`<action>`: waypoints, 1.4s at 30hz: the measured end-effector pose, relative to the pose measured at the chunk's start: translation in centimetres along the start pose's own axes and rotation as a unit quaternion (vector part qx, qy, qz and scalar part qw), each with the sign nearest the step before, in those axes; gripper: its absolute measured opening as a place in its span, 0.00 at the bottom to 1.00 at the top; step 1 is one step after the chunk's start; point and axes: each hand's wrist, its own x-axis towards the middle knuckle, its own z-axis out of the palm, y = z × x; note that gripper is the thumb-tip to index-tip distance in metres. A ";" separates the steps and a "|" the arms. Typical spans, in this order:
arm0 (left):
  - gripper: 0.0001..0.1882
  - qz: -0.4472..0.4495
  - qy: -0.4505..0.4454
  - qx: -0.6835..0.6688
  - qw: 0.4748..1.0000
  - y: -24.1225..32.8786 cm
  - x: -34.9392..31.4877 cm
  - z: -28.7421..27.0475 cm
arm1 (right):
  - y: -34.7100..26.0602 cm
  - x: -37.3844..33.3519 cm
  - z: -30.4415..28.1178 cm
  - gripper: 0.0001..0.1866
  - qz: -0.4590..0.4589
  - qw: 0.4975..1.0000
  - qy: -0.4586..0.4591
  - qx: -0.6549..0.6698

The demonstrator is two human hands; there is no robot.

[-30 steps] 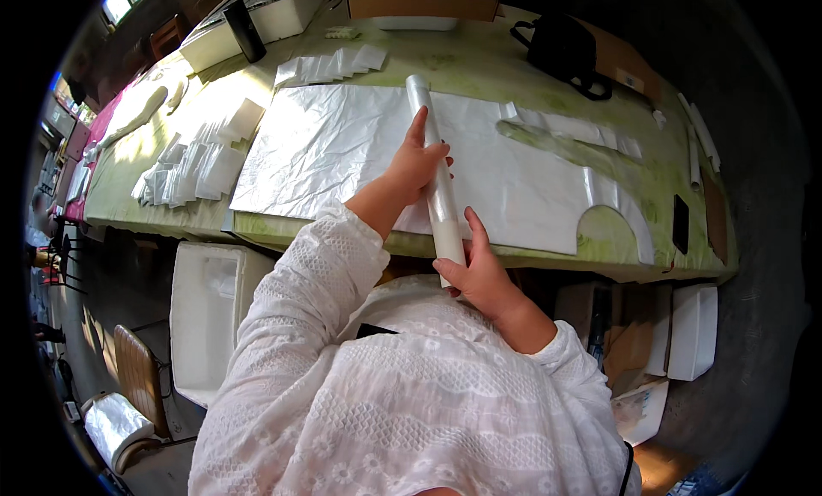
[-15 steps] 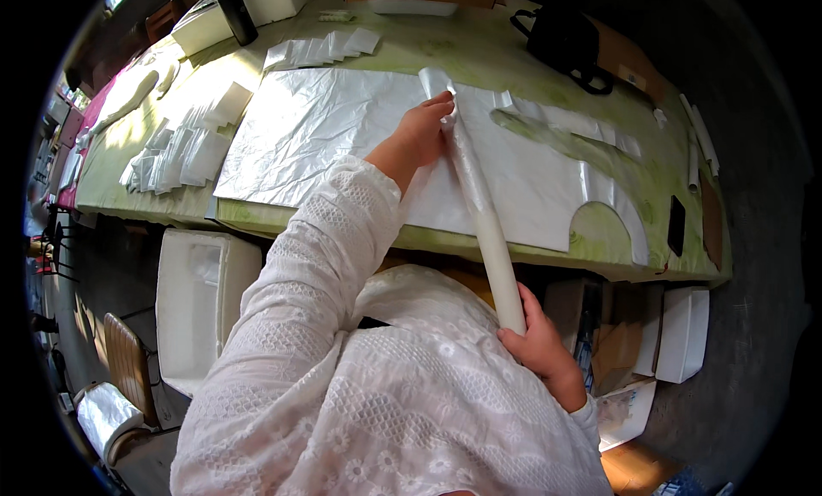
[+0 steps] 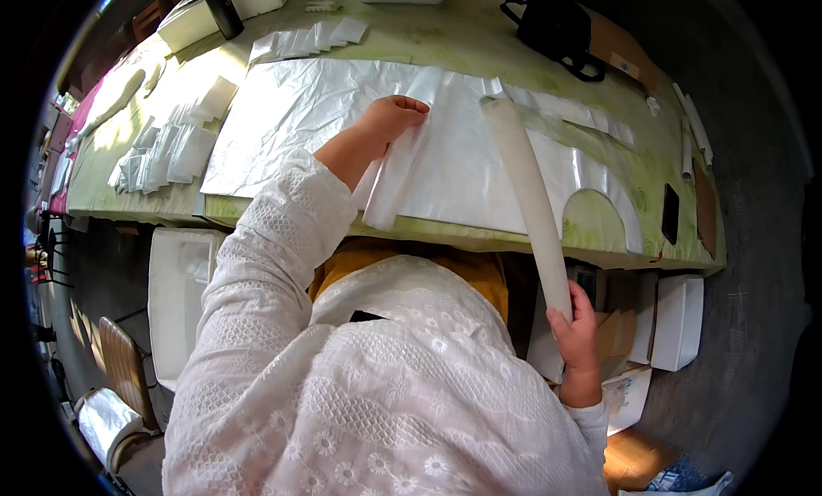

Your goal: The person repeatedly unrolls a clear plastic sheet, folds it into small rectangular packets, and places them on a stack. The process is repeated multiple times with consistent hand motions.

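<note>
My right hand (image 3: 577, 326) is wrapped round the near end of a long whitish tube (image 3: 533, 192). The tube slants up and away over the table, its far end above the plastic. My left hand (image 3: 387, 124) is closed on the edge of a loosely rolled strip of clear plastic film (image 3: 401, 162), which hangs down toward the table's front edge, apart from the tube. Under both lies a stack of large, shiny white plastic sheets (image 3: 300, 119), wrinkled on the left. A curved cut-out piece of plastic (image 3: 629, 213) extends from its right side.
Small folded plastic packets (image 3: 175, 154) lie at left, with another row (image 3: 312, 41) behind. A black bag (image 3: 552, 34), a phone (image 3: 670, 213) and thin white rolls (image 3: 693, 124) are on the right. Below the table stand foam boxes (image 3: 175, 299) and a wooden chair (image 3: 124, 363).
The tube has come out of the plastic film and swung right with my right hand. My left hand has moved left and nearer, keeping the film, which now hangs loose.
</note>
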 end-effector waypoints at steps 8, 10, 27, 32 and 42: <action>0.10 -0.023 -0.042 0.107 0.993 -0.4 -6.2 -1.1 | -4.9 14.4 5.5 0.25 -0.208 0.898 -0.009 -0.388; 0.10 -0.021 -0.082 0.167 0.982 -2.2 -8.9 -2.6 | -5.0 15.1 5.6 0.25 -0.193 0.895 -0.010 -0.403; 0.37 0.031 -0.365 -0.075 0.928 -8.5 -19.8 -2.3 | -5.2 12.5 15.0 0.30 -0.436 0.795 -0.186 -0.379; 0.48 0.336 -0.137 0.486 0.795 -4.5 -19.3 -4.6 | -5.1 12.4 15.2 0.21 -0.406 0.829 -0.166 -0.346; 0.32 0.343 0.043 0.390 0.854 -7.7 -12.6 -1.2 | -6.8 15.5 17.2 0.08 -0.156 0.959 -0.114 -0.208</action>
